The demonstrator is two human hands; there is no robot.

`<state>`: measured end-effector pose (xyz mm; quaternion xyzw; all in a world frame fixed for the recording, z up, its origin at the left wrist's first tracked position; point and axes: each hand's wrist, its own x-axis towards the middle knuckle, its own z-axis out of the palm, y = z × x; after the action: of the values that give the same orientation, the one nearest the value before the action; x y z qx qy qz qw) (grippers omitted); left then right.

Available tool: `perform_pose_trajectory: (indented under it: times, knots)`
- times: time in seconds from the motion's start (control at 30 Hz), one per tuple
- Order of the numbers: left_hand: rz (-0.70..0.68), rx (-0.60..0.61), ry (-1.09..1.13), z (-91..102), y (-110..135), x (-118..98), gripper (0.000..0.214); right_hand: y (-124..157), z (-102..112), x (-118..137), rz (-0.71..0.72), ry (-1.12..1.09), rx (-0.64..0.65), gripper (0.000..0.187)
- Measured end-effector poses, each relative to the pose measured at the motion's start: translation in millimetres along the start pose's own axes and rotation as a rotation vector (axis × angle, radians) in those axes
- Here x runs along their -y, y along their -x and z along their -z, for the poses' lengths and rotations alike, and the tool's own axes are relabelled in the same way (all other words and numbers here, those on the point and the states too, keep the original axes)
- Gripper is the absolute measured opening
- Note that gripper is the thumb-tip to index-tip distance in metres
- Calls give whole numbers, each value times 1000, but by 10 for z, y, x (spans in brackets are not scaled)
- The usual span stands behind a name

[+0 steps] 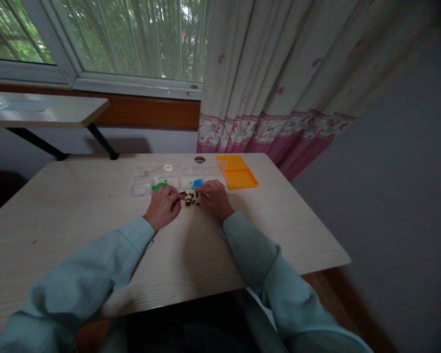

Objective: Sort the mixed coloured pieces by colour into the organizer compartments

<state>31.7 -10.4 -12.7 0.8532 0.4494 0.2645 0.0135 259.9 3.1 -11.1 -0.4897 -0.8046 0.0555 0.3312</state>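
Observation:
A small pile of dark brown and pale yellow pieces (189, 198) lies on the table between my two hands. From the left, my left hand (163, 205) rests at the pile with its fingers curled together. On the other side my right hand (216, 198) reaches in, thumb and index finger drawn close at the pile's edge. Whatever either hand's fingers hold is too small to make out. Just behind stands a clear plastic compartment box (185, 170). Green pieces (159, 185) lie in one compartment and blue pieces (197, 183) in another.
An orange plastic tray-like lid (239, 171) lies to the right of the box. A round hole (200, 160) is near the table's (279, 235) back edge. A raised shelf (51, 110) stands at the back left; a curtain (250, 88) hangs behind.

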Motion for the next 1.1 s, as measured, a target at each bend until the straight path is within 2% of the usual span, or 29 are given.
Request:
perform_pose_trajectory:
  times: [0.7, 1.1]
  knots:
    - [26, 4, 3, -42, -19, 39, 11, -3, -4, -7, 4, -12, 4, 22]
    - [40, -11, -2, -57, -43, 22, 14, 0, 2, 0, 15, 7, 11, 21]
